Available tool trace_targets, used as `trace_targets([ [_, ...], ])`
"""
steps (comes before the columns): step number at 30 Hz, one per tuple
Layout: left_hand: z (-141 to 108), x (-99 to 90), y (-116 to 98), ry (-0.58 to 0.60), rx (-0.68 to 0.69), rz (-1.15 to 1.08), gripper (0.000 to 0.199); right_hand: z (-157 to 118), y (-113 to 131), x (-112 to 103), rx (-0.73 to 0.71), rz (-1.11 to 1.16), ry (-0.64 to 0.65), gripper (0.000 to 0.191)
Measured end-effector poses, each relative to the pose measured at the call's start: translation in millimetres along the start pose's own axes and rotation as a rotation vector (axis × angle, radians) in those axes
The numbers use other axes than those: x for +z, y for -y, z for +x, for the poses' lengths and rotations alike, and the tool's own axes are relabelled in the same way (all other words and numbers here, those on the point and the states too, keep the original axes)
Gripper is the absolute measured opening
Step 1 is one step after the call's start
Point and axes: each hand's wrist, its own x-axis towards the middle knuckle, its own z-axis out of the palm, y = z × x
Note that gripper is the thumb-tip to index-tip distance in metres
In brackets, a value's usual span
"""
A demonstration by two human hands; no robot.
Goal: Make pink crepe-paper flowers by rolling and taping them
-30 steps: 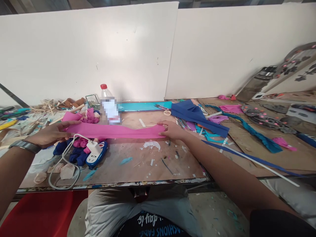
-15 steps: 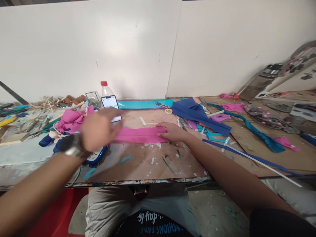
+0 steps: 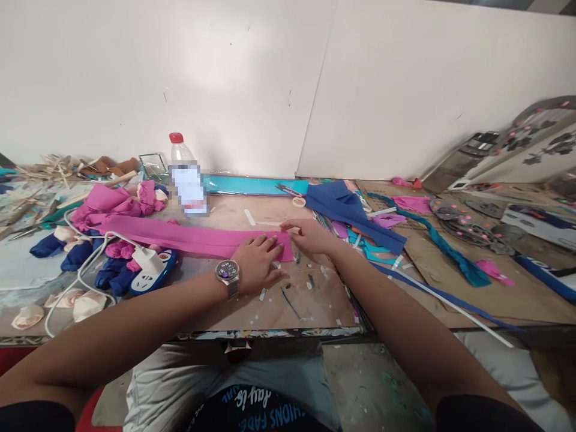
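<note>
A long pink fabric strip (image 3: 198, 238) lies folded lengthwise across the table, with a crease along it. My left hand (image 3: 255, 264), with a watch on the wrist, rests flat on the strip near its right end, fingers stretched. At that right end, my right hand (image 3: 311, 236) has its index finger and thumb bent together on the strip's edge. The strip's far left end runs into a crumpled heap of pink fabric (image 3: 105, 207).
A phone (image 3: 191, 191) leans on a red-capped bottle (image 3: 177, 144). Thread snips (image 3: 288, 190) lie on a turquoise strip (image 3: 252, 185). Navy fabric (image 3: 339, 201) sits to the right. A power strip (image 3: 150, 279) with a plugged-in white charger stands left, beside rolled fabric pieces.
My left hand has come from near the phone down to the right, onto the pink strip. My right hand keeps its place at the strip's right end. The camera view has shifted slightly.
</note>
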Motion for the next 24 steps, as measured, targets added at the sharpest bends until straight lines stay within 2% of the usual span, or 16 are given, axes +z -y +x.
trace_targets([
  [3, -4, -0.5, -1, -0.024, -0.023, -0.008, 0.066, 1, 1, 3, 0.039, -0.043, -0.053, 0.031],
  [6, -7, -0.3, -1, -0.043, -0.048, -0.024, 0.062, 1, 8, 5, 0.009, -0.119, -0.054, 0.027],
  [15, -8, 13.1, 4, -0.024, -0.060, -0.125, 0.073, -2, 16, 8, -0.001, -0.114, -0.089, 0.008],
  [19, -8, 16.2, 5, -0.029, -0.054, -0.138, 0.072, -3, 17, 12, 0.060, -0.029, -0.139, 0.011],
  [24, -8, 14.3, 5, -0.033, -0.053, -0.139, 0.071, -2, 19, 17, 0.162, 0.232, -0.182, 0.026],
])
